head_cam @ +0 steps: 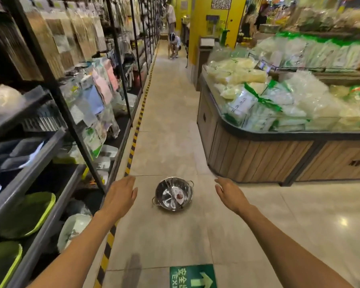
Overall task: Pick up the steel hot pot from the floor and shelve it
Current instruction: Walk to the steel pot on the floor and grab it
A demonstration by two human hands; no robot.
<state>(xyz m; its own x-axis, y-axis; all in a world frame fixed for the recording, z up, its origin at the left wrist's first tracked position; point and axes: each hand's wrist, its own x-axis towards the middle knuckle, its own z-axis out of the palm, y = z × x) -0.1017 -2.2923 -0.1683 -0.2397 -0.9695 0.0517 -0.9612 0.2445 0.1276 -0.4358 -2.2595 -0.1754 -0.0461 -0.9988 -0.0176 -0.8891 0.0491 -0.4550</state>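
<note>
A round steel hot pot (173, 194) with two small side handles and a divider inside sits upright on the tiled aisle floor (168, 138). My left hand (121, 194) is stretched out to the pot's left, fingers apart, holding nothing. To the pot's right, my right hand (230, 193) is likewise open and empty. Both hands are a short way from the pot and do not touch it. The dark metal shelf unit (50, 154) runs along the left side of the aisle.
Green-rimmed trays (29, 213) and white dishes fill the low left shelves, with hanging packets above. A wood-panelled display bin (258, 159) of bagged goods stands on the right. Yellow-black tape (133, 142) edges the shelf base. Far down the aisle a person (173, 45) crouches beside another who stands. A green floor sign (192, 276) lies near me.
</note>
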